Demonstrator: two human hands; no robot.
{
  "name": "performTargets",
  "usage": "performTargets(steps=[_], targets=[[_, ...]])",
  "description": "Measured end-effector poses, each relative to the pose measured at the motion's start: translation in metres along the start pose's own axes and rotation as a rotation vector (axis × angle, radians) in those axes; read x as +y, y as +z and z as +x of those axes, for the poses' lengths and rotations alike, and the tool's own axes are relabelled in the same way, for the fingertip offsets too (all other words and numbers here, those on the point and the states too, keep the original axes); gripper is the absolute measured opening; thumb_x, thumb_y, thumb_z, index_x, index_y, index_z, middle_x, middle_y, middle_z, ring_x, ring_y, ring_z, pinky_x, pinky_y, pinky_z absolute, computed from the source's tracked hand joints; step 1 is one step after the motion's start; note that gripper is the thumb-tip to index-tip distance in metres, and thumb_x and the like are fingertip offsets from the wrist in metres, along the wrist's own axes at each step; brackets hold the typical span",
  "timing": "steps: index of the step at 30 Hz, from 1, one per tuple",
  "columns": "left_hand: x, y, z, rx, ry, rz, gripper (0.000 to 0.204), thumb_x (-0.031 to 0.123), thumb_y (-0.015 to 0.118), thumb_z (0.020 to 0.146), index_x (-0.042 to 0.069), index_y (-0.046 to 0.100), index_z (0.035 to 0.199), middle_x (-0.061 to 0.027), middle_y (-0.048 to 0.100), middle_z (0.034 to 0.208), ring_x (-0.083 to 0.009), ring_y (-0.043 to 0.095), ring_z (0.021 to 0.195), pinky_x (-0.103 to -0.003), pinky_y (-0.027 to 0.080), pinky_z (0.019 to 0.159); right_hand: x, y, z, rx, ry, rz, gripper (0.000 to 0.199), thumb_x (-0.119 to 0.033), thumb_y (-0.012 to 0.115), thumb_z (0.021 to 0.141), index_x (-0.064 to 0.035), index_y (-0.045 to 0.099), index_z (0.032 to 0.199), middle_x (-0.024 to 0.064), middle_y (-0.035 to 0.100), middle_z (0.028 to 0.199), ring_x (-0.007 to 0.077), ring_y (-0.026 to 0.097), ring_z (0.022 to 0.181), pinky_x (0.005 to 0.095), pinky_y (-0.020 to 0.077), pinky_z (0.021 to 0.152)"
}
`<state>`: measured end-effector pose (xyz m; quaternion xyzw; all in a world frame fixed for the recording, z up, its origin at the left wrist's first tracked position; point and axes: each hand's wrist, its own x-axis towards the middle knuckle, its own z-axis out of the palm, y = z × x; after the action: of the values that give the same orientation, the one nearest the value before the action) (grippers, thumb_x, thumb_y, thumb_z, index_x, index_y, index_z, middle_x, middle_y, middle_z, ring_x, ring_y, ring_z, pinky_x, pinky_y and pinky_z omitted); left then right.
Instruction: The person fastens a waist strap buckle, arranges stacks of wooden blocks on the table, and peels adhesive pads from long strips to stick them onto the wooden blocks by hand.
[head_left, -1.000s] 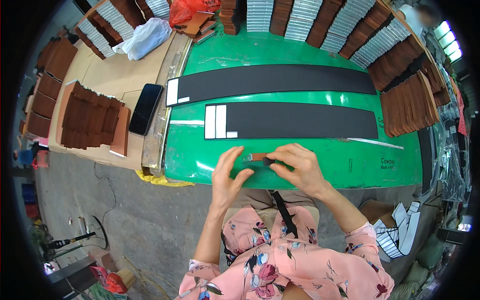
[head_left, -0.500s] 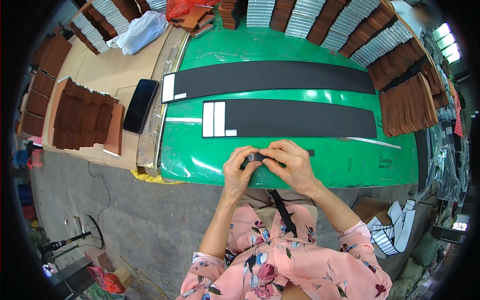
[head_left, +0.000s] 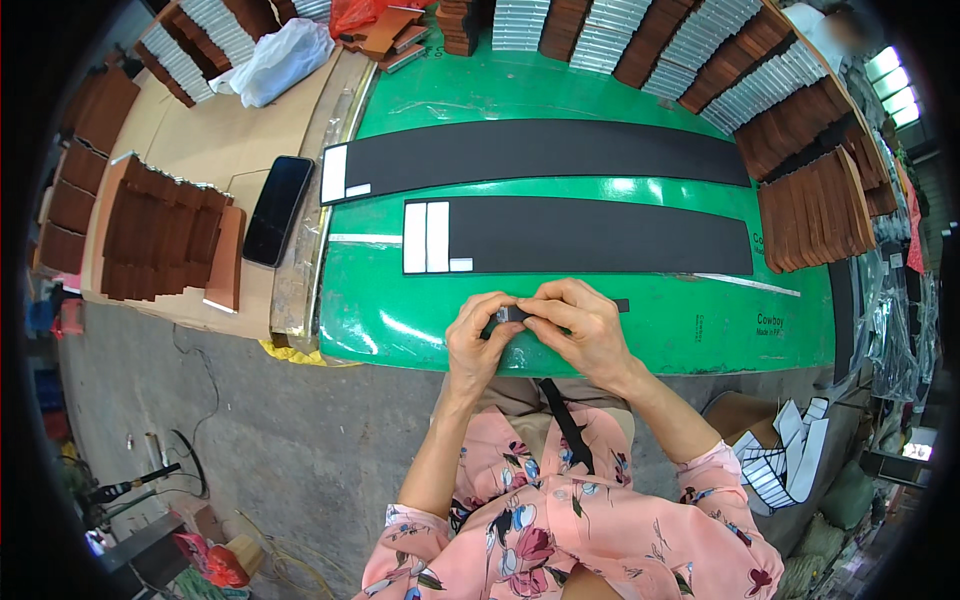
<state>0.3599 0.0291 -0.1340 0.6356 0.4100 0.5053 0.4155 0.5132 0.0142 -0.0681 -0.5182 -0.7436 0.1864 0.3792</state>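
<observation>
Near the front edge of the green tabletop, my left hand and my right hand meet with fingertips pinched. Between them is a small black strip, mostly covered by my fingers. A dark strip end shows just past my right hand; I cannot tell whether it belongs to the same piece. Just beyond my hands lies a long black panel with white patches at its left end. A second, longer black panel of the same sort lies farther back.
Stacks of brown pieces line the right and far sides of the green table. To the left, cardboard bears a black phone, another brown stack and a white plastic bag. A bin with white scraps stands on the floor at right.
My hands keep nearly the same pinch on the small black strip. The view has shifted very slightly; nothing else has visibly moved.
</observation>
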Motion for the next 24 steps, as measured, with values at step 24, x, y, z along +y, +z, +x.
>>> performTargets(steps=[24], targets=[[0.0022, 0.0007, 0.0003, 0.020, -0.018, 0.004, 0.029, -0.002, 0.071, 0.067, 0.002, 0.062, 0.094, -0.0098, 0.063, 0.092, -0.0221, 0.060, 0.084, -0.029, 0.048, 0.071, 0.0000, 0.0022, -0.0007, 0.040, 0.003, 0.031, 0.022, -0.003, 0.070, 0.069, -0.0038, 0.068, 0.091, 0.0061, 0.061, 0.085, 0.0196, 0.057, 0.073, 0.0297, 0.0458, 0.062]])
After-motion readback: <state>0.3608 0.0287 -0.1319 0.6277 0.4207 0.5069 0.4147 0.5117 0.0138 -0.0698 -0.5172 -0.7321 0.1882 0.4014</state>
